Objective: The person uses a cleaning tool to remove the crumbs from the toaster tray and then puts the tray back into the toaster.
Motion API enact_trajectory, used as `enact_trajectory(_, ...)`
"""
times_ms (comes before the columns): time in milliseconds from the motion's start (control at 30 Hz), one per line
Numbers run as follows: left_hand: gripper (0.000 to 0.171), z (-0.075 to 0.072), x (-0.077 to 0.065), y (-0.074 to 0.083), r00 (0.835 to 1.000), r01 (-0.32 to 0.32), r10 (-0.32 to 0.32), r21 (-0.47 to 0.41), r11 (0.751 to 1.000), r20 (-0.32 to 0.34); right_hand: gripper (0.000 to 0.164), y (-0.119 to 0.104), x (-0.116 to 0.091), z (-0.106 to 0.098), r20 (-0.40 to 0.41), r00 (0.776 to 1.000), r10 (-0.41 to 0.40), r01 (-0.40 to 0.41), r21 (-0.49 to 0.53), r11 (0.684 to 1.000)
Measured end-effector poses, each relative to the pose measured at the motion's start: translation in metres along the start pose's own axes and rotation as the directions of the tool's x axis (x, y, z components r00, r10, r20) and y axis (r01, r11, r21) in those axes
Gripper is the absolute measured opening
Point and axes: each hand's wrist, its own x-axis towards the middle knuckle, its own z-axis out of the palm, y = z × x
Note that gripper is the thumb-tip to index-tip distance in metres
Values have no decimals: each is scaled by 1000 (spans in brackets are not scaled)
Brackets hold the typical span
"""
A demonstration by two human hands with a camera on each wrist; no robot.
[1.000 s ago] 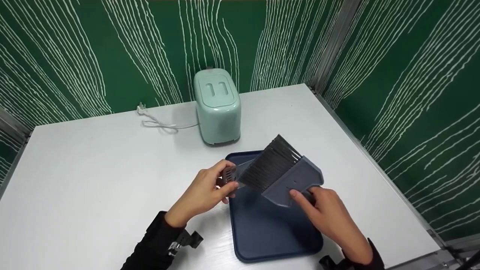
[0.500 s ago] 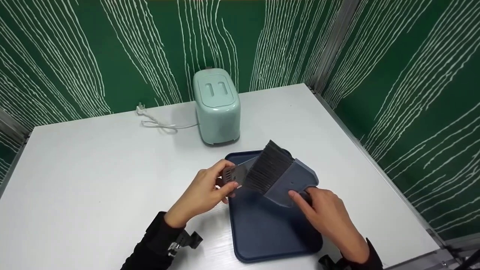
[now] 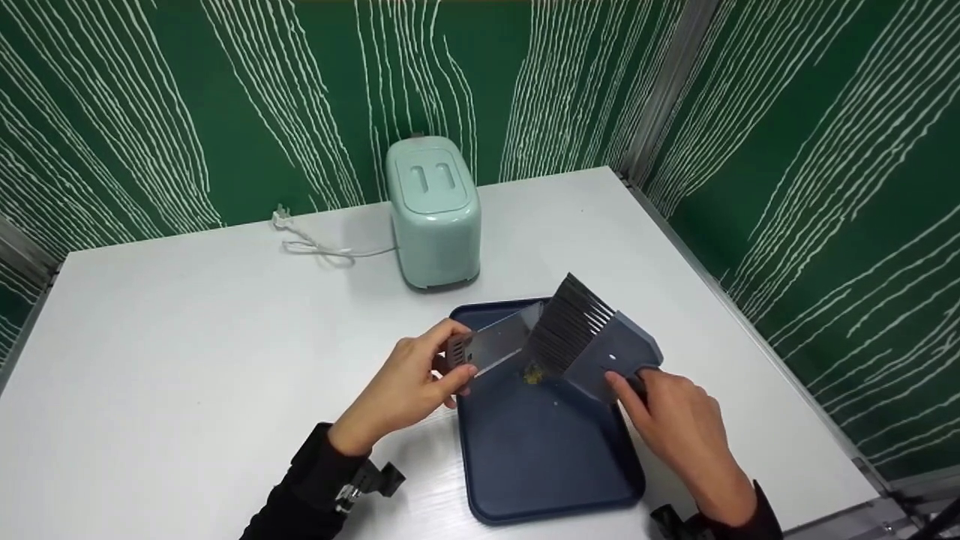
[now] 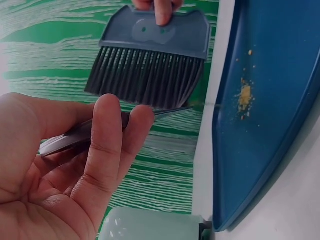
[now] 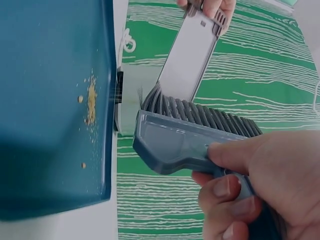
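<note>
My left hand point(image 3: 409, 384) pinches the slotted end of a thin, flat crumb tray point(image 3: 496, 346), thumb on the near side. The tray tilts over a dark blue serving tray point(image 3: 547, 465). On the right, my right hand point(image 3: 679, 424) grips a grey-blue hand brush point(image 3: 619, 352) by its handle, thumb pressed on the head. Its dark bristles meet the crumb tray's far end, where some bristles bend in the right wrist view. Below, a small pile of yellow crumbs point(image 4: 245, 97) lies on the blue tray, with loose bits around it.
A mint-green toaster point(image 3: 439, 225) stands behind the blue tray at the back of the white table point(image 3: 187, 360). Its white cord point(image 3: 322, 249) and plug lie to its left. Green walls point(image 3: 262, 97) with white lines rise behind and at the right.
The brush swept left and down across the crumb tray, then back right to its far end. More of the crumb tray shows now, and the crumb pile has come into view. The left hand stayed still.
</note>
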Motion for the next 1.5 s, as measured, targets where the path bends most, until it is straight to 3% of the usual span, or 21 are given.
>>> enact_trajectory(367,27,0,0,-1,1000,-5,5,22,1000,-10,55,10,-1,-9,-26,998,63,-64,-44,997)
enact_trajectory(733,25,1,2,-3,1000,-9,9,17,1000,-16,52,8,0,-14,-181,979,98,-89,61,994)
enact_trajectory(1100,27,2,0,0,1000,-10,10,43,999,3,53,8,1,-5,-156,986,51,-49,16,999)
enact_trajectory(1500,26,0,0,-4,1000,-20,21,31,999,-22,54,12,-3,-5,8,999,44,-44,26,999)
